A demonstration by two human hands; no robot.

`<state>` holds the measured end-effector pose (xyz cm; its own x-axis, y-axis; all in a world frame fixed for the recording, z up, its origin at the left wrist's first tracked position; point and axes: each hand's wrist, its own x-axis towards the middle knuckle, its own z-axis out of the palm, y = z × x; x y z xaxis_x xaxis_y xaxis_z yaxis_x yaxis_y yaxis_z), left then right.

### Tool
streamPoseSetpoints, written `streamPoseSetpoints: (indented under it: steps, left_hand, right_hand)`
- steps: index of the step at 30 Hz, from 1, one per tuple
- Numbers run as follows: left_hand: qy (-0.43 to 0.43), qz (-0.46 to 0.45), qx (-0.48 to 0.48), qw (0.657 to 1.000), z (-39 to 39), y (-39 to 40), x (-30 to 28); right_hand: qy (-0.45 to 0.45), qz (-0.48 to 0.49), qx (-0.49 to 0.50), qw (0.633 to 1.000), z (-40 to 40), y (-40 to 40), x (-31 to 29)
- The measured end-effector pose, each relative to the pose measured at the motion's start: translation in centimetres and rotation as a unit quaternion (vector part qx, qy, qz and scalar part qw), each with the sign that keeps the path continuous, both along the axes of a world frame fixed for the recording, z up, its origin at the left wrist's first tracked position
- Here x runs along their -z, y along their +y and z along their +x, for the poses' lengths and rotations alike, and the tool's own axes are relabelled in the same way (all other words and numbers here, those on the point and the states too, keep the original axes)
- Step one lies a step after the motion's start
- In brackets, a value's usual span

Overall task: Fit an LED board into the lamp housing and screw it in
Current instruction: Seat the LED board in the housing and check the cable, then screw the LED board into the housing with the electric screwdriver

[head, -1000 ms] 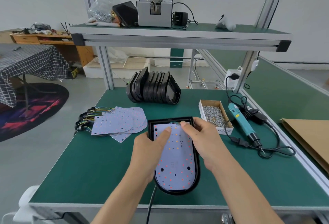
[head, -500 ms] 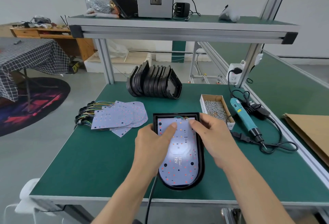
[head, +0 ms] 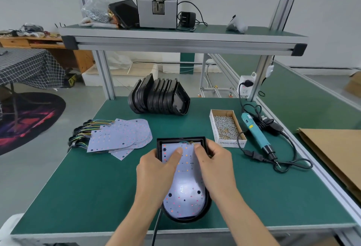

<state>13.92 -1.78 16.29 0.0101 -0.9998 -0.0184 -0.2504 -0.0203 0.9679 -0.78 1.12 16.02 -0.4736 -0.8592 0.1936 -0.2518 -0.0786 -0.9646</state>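
- pressing the led board down inside the black lamp housing, near the front edge of the green bench.
- left hand and right hand lie flat on it, fingers extended, gripping nothing.
- the board looks thin, light and stiff, probably scratch-prone; better handled by its edges, clear of the leds.
- long axis runs away from the person: rounded end near, square wired end far.

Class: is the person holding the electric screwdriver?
No. The electric screwdriver lies on the bench beside the screw box, both hands on the LED board.
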Motion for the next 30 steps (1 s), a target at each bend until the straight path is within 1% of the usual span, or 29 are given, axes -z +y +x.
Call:
streamPoseSetpoints:
  steps: [2,4,6,9,11,13,14,15,16,18,19,21,23,24,26,28,30]
  left_hand:
    - [0.068,0.058,0.029,0.996,0.3,-0.3,0.5]
    - [0.131,0.131,0.069,0.98,0.3,-0.5,0.4]
    - [0.134,0.135,0.087,0.978,0.2,-0.7,0.6]
    - [0.103,0.09,0.087,0.987,-0.5,-1.9,0.4]
    - [0.082,0.044,0.082,0.992,-1.2,-3.5,-0.5]
    - [0.054,-0.026,0.067,0.996,-2.0,-5.4,-1.9]
    - [0.047,-0.065,0.058,0.995,-2.4,-6.3,-2.9]
    - [0.055,-0.097,0.05,0.992,-2.8,-7.3,-4.0]
    - [0.081,-0.117,0.04,0.989,-3.2,-8.3,-5.1]
    - [0.139,-0.121,-0.003,0.983,-3.4,-10.5,-7.1]
    - [0.159,-0.112,-0.025,0.981,-3.3,-11.6,-7.8]
    - [0.167,-0.091,-0.042,0.981,-2.8,-13.2,-8.1]
    - [0.128,-0.063,-0.023,0.989,-2.5,-13.6,-6.6]
    - [0.108,-0.036,-0.007,0.994,-2.6,-13.4,-5.2]
    - [0.08,0.043,0.017,0.996,-3.1,-12.5,-1.6]
    - [0.051,0.118,0.017,0.992,-3.7,-11.6,1.8]
    - [0.058,0.159,0.012,0.986,-4.2,-10.9,3.7]
  right_hand:
    - [0.004,-0.005,0.012,1.0,0.3,-0.1,0.4]
    - [0.011,-0.002,0.023,1.0,0.2,-0.4,0.8]
    - [0.011,0.009,0.032,0.999,-0.1,-1.0,1.1]
    - [0.018,0.012,0.026,0.999,-0.7,-2.2,0.6]
    - [0.038,-0.003,0.018,0.999,-1.4,-3.3,-0.9]
    - [0.063,-0.033,0.013,0.997,-2.3,-4.9,-2.7]
    - [0.059,-0.042,0.01,0.997,-2.7,-5.6,-3.7]
    - [0.049,-0.047,0.0,0.998,-3.1,-6.2,-4.7]
    - [0.036,-0.043,-0.012,0.998,-3.5,-6.8,-5.4]
    - [0.024,-0.026,-0.036,0.999,-4.1,-7.0,-6.3]
    - [0.033,-0.015,-0.032,0.999,-4.5,-6.7,-6.2]
    - [0.066,0.017,0.018,0.997,-5.9,-5.4,-4.7]
    - [0.096,0.079,0.076,0.989,-7.7,-3.6,-2.2]
    - [0.103,0.113,0.089,0.984,-8.4,-2.6,-0.7]
    - [0.128,0.15,0.084,0.977,-9.2,-1.1,1.9]
    - [0.156,0.17,0.068,0.971,-9.2,-0.3,3.7]
    - [0.189,0.187,0.055,0.962,-9.3,-0.4,4.7]
